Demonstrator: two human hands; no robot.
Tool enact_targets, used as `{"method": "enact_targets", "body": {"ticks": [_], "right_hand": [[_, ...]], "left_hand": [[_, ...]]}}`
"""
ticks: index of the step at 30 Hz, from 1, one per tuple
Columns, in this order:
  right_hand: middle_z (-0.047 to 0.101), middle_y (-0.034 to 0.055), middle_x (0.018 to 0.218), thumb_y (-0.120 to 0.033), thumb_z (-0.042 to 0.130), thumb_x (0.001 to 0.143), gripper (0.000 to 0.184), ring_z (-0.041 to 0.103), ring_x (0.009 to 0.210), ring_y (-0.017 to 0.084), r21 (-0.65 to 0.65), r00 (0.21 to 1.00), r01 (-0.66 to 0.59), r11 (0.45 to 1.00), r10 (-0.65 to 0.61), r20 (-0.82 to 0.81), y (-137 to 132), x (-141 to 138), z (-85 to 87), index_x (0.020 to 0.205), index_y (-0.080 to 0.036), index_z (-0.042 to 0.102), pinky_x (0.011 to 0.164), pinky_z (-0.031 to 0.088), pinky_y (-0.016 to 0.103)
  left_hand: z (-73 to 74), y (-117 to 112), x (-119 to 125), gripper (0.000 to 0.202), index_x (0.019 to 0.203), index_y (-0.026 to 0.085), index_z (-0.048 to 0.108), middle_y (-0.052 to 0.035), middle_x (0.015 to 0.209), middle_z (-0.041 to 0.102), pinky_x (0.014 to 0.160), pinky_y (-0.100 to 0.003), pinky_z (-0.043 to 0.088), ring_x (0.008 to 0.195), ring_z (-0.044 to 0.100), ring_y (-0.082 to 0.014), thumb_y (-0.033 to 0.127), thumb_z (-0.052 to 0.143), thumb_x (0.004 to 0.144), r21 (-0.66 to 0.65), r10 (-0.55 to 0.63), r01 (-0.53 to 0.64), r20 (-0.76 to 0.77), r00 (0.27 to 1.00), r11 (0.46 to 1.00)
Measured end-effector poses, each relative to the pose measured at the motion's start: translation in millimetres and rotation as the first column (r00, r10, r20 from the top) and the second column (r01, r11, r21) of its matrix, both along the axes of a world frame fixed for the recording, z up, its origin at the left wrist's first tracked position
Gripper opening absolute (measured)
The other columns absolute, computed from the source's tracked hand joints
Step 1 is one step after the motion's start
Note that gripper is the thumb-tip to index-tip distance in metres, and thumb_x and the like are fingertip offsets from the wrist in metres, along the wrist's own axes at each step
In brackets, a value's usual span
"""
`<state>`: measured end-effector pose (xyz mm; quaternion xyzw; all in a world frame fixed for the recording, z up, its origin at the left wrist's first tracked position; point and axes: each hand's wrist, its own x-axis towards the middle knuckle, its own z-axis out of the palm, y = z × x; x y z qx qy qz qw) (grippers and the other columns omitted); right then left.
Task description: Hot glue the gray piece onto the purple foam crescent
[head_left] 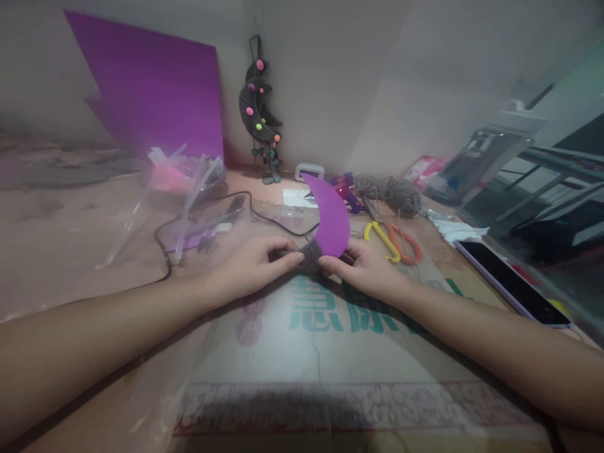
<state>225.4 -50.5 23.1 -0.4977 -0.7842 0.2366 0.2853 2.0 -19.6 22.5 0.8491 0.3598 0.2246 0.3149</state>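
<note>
A purple crescent-shaped cut-out stands upright over the cardboard sheet. Its lower end is wrapped in grey yarn. My left hand pinches the yarn-wrapped end from the left, fingers closed. From the right, my right hand grips the crescent's lower edge with closed fingers. Both hands meet at the wrapped tip.
A finished dark yarn moon with coloured pompoms hangs on the wall. A purple sheet leans at back left. A yarn ball, yellow and orange scissors, glue gun, black cable, plastic bags and a phone lie around.
</note>
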Motion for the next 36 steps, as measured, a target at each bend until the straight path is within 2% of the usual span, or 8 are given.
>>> {"method": "enact_targets", "body": {"ticks": [6, 12, 18, 22, 24, 27, 29, 36], "right_hand": [[0.066, 0.0015, 0.066, -0.035, 0.058, 0.085, 0.026, 0.058, 0.062, 0.013, 0.026, 0.999, -0.016, 1.000, 0.015, 0.028, 0.7, -0.5, -0.8, 0.069, -0.015, 0.065, 0.057, 0.042, 0.023], [0.065, 0.0022, 0.063, -0.035, 0.055, 0.086, 0.028, 0.058, 0.058, 0.013, 0.040, 0.999, 0.036, 0.999, -0.035, -0.023, -1.5, -2.1, 1.5, 0.067, -0.015, 0.062, 0.054, 0.042, 0.023], [0.066, 0.0024, 0.062, -0.036, 0.052, 0.087, 0.029, 0.060, 0.058, 0.014, 0.022, 0.997, 0.058, 0.998, -0.057, -0.054, -2.3, -2.2, 4.6, 0.067, -0.016, 0.061, 0.055, 0.044, 0.023], [0.067, 0.0035, 0.064, -0.040, 0.053, 0.087, 0.034, 0.061, 0.059, 0.014, -0.029, 0.999, 0.047, 0.998, -0.048, -0.019, -2.0, -0.5, 3.9, 0.066, -0.015, 0.063, 0.055, 0.044, 0.023], [0.068, 0.0040, 0.064, -0.041, 0.053, 0.087, 0.036, 0.061, 0.059, 0.015, -0.059, 0.998, 0.050, 0.997, -0.052, -0.026, -1.7, -0.4, 3.9, 0.064, -0.015, 0.063, 0.055, 0.044, 0.024], [0.066, 0.0035, 0.061, -0.043, 0.051, 0.088, 0.039, 0.059, 0.056, 0.013, -0.102, 0.994, 0.063, 0.993, -0.072, -0.088, -0.6, -0.9, 4.9, 0.063, -0.015, 0.063, 0.053, 0.043, 0.023], [0.063, 0.0022, 0.057, -0.045, 0.049, 0.088, 0.042, 0.055, 0.050, 0.011, -0.138, 0.988, 0.065, 0.988, -0.083, -0.128, 0.5, -1.1, 5.8, 0.061, -0.016, 0.063, 0.049, 0.041, 0.022], [0.059, 0.0005, 0.053, -0.049, 0.050, 0.087, 0.044, 0.046, 0.044, 0.008, -0.213, 0.973, 0.072, 0.974, -0.115, -0.200, 2.3, -0.6, 6.6, 0.060, -0.016, 0.062, 0.044, 0.035, 0.021]], "left_hand": [[0.0, -0.1, 0.3, 0.033, 0.088, 0.019, 0.067, -0.0017, 0.085, 0.070, 0.072, -0.028, 0.046, 0.081, 0.062, -0.0182, 0.042, 0.044, 0.090, 0.022, -0.012, 0.012, 0.006, 1.000, 1.000], [-3.3, 0.0, 0.0, 0.032, 0.095, 0.019, 0.064, -0.0023, 0.089, 0.069, 0.074, -0.028, 0.047, 0.083, 0.061, -0.0182, 0.041, 0.042, 0.091, -0.011, -0.013, 0.014, 0.071, 0.997, 1.000], [-3.5, 0.6, -1.3, 0.037, 0.078, 0.017, 0.058, -0.0012, 0.075, 0.061, 0.065, -0.027, 0.043, 0.071, 0.056, -0.0160, 0.044, 0.037, 0.093, 0.012, 0.011, -0.011, 0.026, 1.000, 1.000], [-4.0, 1.9, -1.9, 0.039, 0.078, 0.016, 0.057, -0.0009, 0.073, 0.059, 0.064, -0.027, 0.043, 0.071, 0.056, -0.0156, 0.044, 0.036, 0.094, 0.014, -0.011, 0.011, 0.024, 1.000, 1.000], [-5.3, 2.3, -2.1, 0.038, 0.081, 0.017, 0.059, -0.0014, 0.075, 0.061, 0.066, -0.027, 0.044, 0.072, 0.057, -0.0161, 0.044, 0.036, 0.094, 0.007, -0.016, 0.016, 0.030, 0.999, 1.000], [-6.4, 1.7, -1.9, 0.032, 0.106, 0.019, 0.060, -0.0027, 0.089, 0.064, 0.070, -0.028, 0.046, 0.079, 0.059, -0.0168, 0.042, 0.044, 0.091, 0.024, 0.038, -0.040, 0.078, 0.996, 0.999], [-5.9, 0.4, -1.1, 0.037, 0.120, 0.021, 0.055, -0.0030, 0.095, 0.065, 0.071, -0.028, 0.047, 0.081, 0.059, -0.0167, 0.040, 0.051, 0.088, 0.050, 0.083, -0.088, 0.102, 0.991, 0.995], [-3.6, -1.8, 0.2, 0.030, 0.111, 0.021, 0.064, -0.0040, 0.105, 0.070, 0.078, -0.030, 0.049, 0.093, 0.062, -0.0190, 0.037, 0.056, 0.087, 0.129, 0.126, -0.135, 0.076, 0.989, 0.982]]}}
